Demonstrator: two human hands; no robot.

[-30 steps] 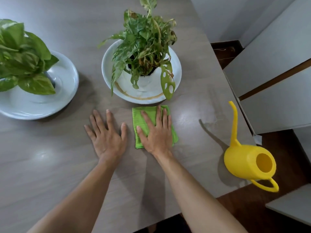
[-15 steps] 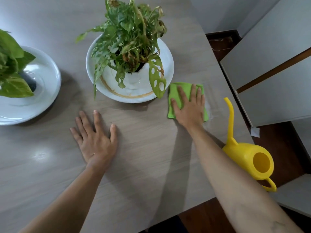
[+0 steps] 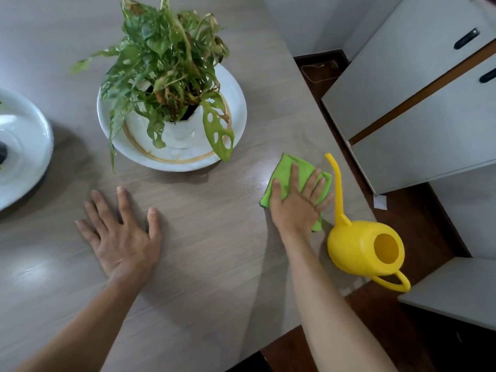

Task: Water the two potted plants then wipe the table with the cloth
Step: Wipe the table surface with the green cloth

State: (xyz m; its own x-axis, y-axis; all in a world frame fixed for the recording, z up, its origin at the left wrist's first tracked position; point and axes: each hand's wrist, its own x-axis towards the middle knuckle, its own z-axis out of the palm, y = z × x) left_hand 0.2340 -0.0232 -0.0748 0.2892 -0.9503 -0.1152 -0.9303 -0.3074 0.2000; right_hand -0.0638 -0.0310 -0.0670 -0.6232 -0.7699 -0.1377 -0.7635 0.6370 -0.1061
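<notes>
Step in hand: wiping. Right hand [image 3: 298, 204], fingers spread flat, presses folded green cloth [image 3: 284, 170] onto grey wood-grain table [image 3: 214, 251], near right edge, just beside spout of yellow plastic watering can [image 3: 362, 251]. Left hand [image 3: 122, 234] flat, fingers splayed, bracing, holding nothing. Leafy potted plant in white dish [image 3: 171, 108] behind; second white dish [image 3: 24, 146] at left, its plant out of frame. Watering probably done, wet soil not discernible. Next stroke calls for steering clear of can and dish rim.

The right hand [image 3: 298, 202] lies flat, fingers spread, on the green cloth [image 3: 285, 170], pressing it to the bench [image 3: 214, 237] just beside the yellow watering can [image 3: 359, 245] — the spout rises by the fingertips. The left hand [image 3: 123, 237] rests palm-down on bare wood. A leafy potted plant [image 3: 166, 76] stands in a white dish [image 3: 236, 103] — a second dish [image 3: 26, 146] shows at the left edge.
</notes>
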